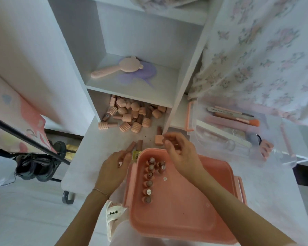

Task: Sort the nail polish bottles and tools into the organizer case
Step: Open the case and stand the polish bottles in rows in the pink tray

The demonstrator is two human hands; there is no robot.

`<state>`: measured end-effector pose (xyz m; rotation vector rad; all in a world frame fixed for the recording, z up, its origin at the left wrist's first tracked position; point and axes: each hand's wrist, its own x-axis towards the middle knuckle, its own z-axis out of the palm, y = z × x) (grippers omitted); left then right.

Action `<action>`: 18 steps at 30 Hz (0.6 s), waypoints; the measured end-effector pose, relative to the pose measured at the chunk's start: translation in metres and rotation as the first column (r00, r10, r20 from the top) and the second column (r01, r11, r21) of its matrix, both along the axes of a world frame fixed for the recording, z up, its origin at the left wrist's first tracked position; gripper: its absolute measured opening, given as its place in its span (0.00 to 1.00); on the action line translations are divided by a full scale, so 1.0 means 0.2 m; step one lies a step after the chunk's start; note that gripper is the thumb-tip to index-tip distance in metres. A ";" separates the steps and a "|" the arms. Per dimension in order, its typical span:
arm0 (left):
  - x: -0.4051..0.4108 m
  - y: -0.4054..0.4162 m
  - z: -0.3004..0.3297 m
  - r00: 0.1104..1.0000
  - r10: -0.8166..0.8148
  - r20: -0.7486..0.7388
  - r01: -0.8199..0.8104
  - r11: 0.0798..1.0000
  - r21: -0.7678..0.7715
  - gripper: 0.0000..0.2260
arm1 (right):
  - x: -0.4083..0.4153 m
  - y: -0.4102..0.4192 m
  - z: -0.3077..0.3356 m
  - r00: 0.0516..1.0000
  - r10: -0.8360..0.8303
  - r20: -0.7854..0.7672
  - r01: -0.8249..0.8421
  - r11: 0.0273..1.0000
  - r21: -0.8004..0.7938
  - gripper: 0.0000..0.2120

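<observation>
The pink organizer case (194, 219) lies open at the bottom centre. Several nail polish bottles (149, 180) stand in a row along its left side. A pile of pink-capped bottles (132, 116) lies on the lowest shelf of the white unit. My left hand (112, 171) is left of the case and grips a brown bottle (131, 147); a second bottle (140, 144) lies beside it. My right hand (180, 153) hovers over the case's far rim with curled fingers. Its fingertips reach the cap of another bottle (158, 138); whether they pinch it is unclear.
A clear tray (194, 121) to the right holds nail files, brushes and a pink toe separator (267, 150). A pink hand mirror (117, 68) lies on the shelf above. Dark shoes (41, 166) sit at the left, floral fabric (265, 50) hangs at the right, and my slippered foot (112, 215) is below.
</observation>
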<state>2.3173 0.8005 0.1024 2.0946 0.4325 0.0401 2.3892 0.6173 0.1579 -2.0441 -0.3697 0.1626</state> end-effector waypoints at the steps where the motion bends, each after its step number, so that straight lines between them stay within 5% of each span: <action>1: 0.02 0.03 -0.03 0.999 0.025 -0.020 -0.024 0.999 0.023 0.06 | 0.05 0.05 0.00 1.000 0.007 -0.022 -0.008 0.999 -0.044 0.08; 4: 0.10 0.09 -0.13 0.984 0.096 -0.153 -0.087 0.994 0.061 0.11 | 0.21 0.20 -0.05 0.981 0.069 -0.181 -0.116 0.957 -0.266 0.11; 9: 0.15 0.08 -0.24 0.973 0.033 -0.229 0.000 0.989 0.145 0.14 | 0.35 0.38 -0.18 0.896 0.213 -0.389 -0.411 0.728 -0.549 0.17; 14: 0.13 0.09 -0.29 0.979 -0.012 -0.203 0.058 0.973 0.223 0.17 | 0.43 0.46 -0.26 0.777 0.254 -0.576 -0.602 0.569 -0.560 0.27; 18: 0.11 0.10 -0.31 0.988 0.015 -0.156 0.009 0.988 0.152 0.13 | 0.45 0.49 -0.33 0.798 0.242 -0.552 -0.588 0.516 -0.623 0.23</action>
